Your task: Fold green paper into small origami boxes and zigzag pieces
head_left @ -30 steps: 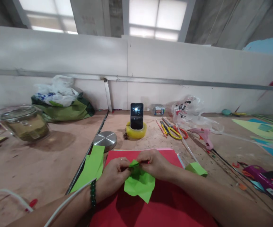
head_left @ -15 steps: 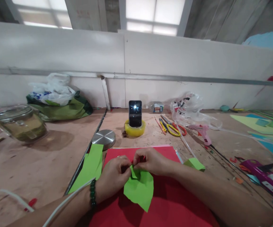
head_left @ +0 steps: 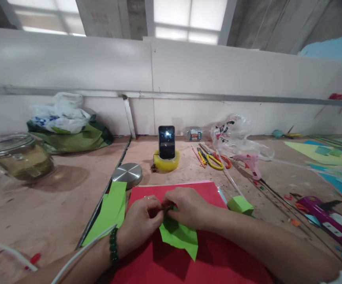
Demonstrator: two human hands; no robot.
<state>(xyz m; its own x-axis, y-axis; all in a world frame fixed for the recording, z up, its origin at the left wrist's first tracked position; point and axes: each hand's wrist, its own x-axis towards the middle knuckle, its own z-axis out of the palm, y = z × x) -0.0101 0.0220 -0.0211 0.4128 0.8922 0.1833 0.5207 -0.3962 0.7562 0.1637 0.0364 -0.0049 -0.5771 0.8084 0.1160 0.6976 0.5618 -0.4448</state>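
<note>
Both hands meet over a sheet of red paper (head_left: 227, 256), pinching the top of a cut piece of green paper (head_left: 181, 238). My left hand (head_left: 142, 217) has thumb and forefinger closed at the paper's upper left corner. Close beside it, my right hand (head_left: 187, 207) is closed on the upper edge, its fingers curled over and hiding part of it. The green piece hangs toward me, bent, with a pointed lower tip. More green paper strips (head_left: 111, 209) lie left of the red sheet, and a folded green piece (head_left: 240, 205) sits to its right.
A phone (head_left: 167, 142) stands in a yellow tape roll (head_left: 166, 161). Near it are a round metal lid (head_left: 127, 174), scissors (head_left: 213, 161) and a pink glue gun (head_left: 251, 163). A glass jar (head_left: 18, 157) stands left; a purple device (head_left: 327, 217) lies right. A white cable (head_left: 82, 254) crosses my left forearm.
My right hand has turned further over the paper's upper edge. The green piece has rolled there, and its pointed tip has swung to the right. The view has shifted slightly.
</note>
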